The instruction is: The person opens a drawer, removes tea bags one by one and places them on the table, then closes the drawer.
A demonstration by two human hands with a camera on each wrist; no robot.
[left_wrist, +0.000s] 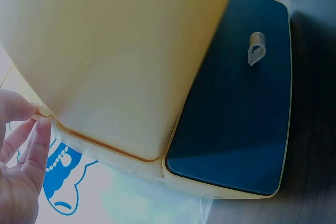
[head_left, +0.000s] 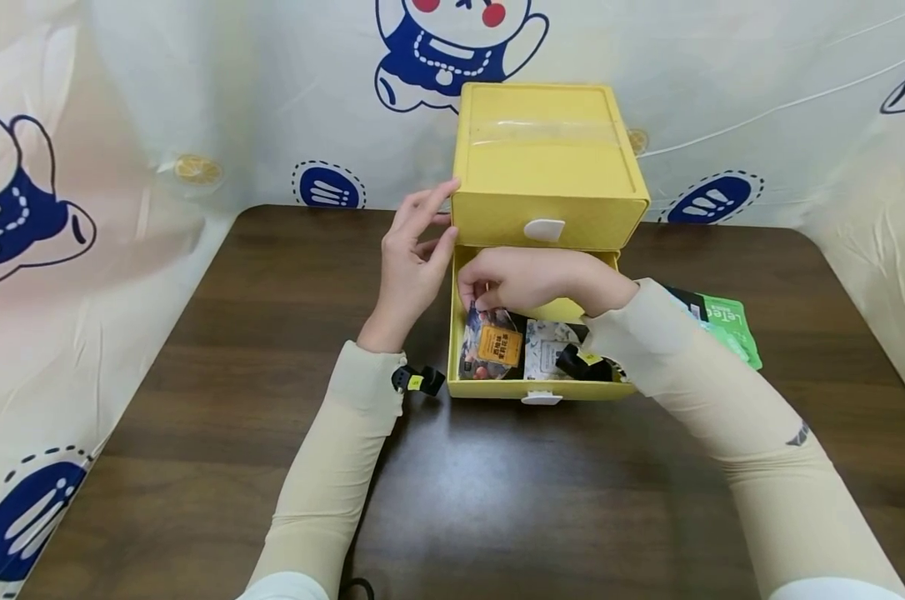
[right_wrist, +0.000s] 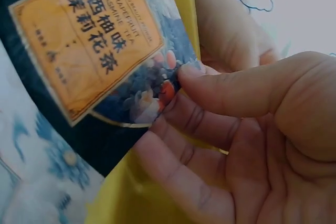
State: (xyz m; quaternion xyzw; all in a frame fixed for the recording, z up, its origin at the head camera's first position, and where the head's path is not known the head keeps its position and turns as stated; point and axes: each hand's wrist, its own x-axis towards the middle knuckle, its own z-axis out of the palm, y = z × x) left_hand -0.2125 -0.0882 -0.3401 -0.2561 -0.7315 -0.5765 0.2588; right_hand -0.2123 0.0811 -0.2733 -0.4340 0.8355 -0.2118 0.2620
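A yellow two-drawer box [head_left: 550,158] stands at the table's back, its lower drawer [head_left: 490,389] pulled out. Inside lie a dark tea packet with an orange label [head_left: 500,346] and a white floral packet [head_left: 546,348]. My right hand [head_left: 531,279] reaches into the drawer; in the right wrist view its thumb and fingers [right_wrist: 176,95] pinch the corner of the tea packet [right_wrist: 94,45]. My left hand [head_left: 415,258] touches the left side of the upper part with straight fingers; the left wrist view shows that hand [left_wrist: 23,156] at the box's edge.
A green packet [head_left: 732,325] lies on the brown table [head_left: 272,333] right of the drawer, partly behind my right forearm. A patterned white curtain [head_left: 235,100] hangs behind the table. A black cable [head_left: 357,586] is at the front edge.
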